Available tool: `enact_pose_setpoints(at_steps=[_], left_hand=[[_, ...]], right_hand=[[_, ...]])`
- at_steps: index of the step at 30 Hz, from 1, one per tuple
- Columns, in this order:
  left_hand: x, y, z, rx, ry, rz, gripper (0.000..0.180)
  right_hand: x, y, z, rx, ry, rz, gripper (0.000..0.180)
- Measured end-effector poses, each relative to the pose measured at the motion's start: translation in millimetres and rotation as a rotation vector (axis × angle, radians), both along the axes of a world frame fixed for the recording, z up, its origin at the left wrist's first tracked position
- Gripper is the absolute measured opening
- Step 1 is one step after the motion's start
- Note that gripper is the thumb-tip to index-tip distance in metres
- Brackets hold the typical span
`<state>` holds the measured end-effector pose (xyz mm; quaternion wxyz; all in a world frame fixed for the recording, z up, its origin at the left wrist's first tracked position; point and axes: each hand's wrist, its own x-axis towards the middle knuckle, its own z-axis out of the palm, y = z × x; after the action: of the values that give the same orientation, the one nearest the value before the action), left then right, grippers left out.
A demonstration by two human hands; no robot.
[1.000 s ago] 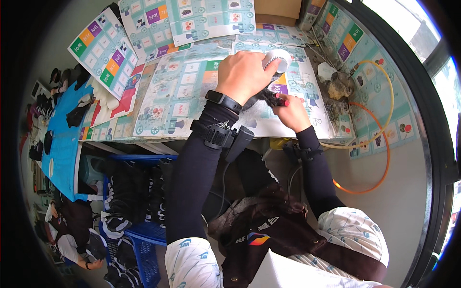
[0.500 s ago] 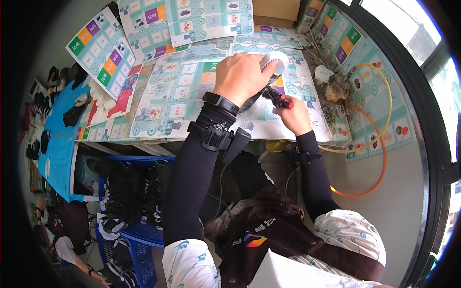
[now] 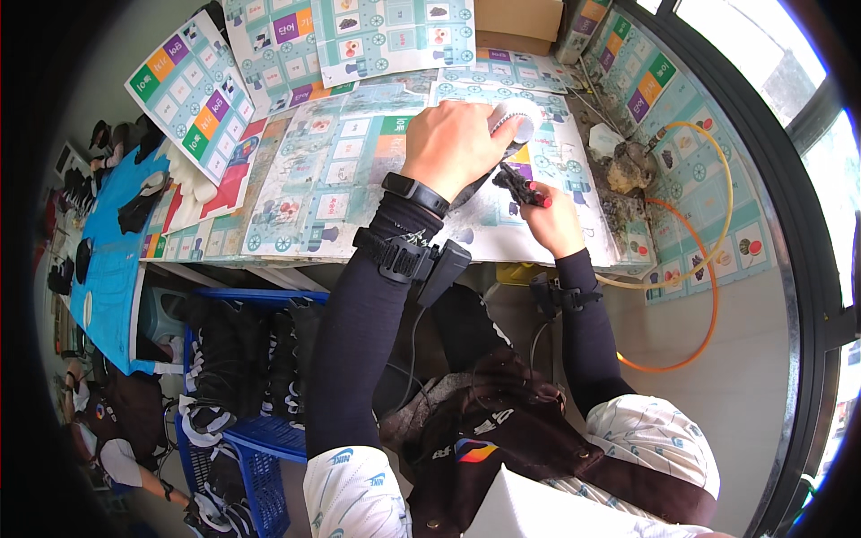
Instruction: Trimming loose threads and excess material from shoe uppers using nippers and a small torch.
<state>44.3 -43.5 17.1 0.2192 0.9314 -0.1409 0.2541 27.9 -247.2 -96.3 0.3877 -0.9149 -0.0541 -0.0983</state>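
My left hand (image 3: 455, 142) is closed on a dark shoe (image 3: 473, 186) with a white curved, ridged sole edge, held above the worktable (image 3: 305, 215). The back of that hand and the wrist hide most of the shoe. To its right, my right hand (image 3: 558, 224) grips a small tool (image 3: 518, 186) with a clotted black head and red handle parts; its exact kind is hard to make out. The tool's head is just below the white edge, with a small gap showing between them.
Printed boards (image 3: 193, 99) stand along the table's left and back. A lumpy, crusted object (image 3: 630, 168) sits at the right, near yellow and orange hoses (image 3: 717, 305). Below left, blue baskets (image 3: 260, 489) hold black shoes. Another person (image 3: 117, 430) works at far left.
My right hand and its tool have shifted slightly right and down, away from the shoe. The left hand stays nearly in place. At far left, the other person's arm has moved a little.
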Motion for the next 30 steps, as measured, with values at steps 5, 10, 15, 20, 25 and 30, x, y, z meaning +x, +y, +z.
enact_pose_setpoints(at_steps=[5, 10, 15, 20, 25, 30], left_hand=[[0, 0, -1, 0.003, -0.007, 0.001, 0.057], [-3, 0, 2, -0.005, 0.034, 0.007, 0.058], [-6, 2, -3, -0.019, 0.008, 0.003, 0.059], [-10, 2, -4, -0.046, -0.026, -0.022, 0.059], [-11, 4, -3, -0.025, 0.015, -0.011, 0.056], [-11, 6, -9, -0.041, -0.029, -0.01, 0.054]], right_hand=[[1, 0, -11, -0.073, -0.025, 0.037, 0.033], [2, -3, -5, -0.018, 0.0, 0.014, 0.034], [-9, 4, -1, -0.013, 0.072, 0.071, 0.034], [-2, -4, -7, -0.007, 0.048, 0.076, 0.04], [0, -3, -7, -0.041, 0.025, 0.016, 0.043], [-5, 0, -3, 0.012, 0.196, 0.105, 0.045]])
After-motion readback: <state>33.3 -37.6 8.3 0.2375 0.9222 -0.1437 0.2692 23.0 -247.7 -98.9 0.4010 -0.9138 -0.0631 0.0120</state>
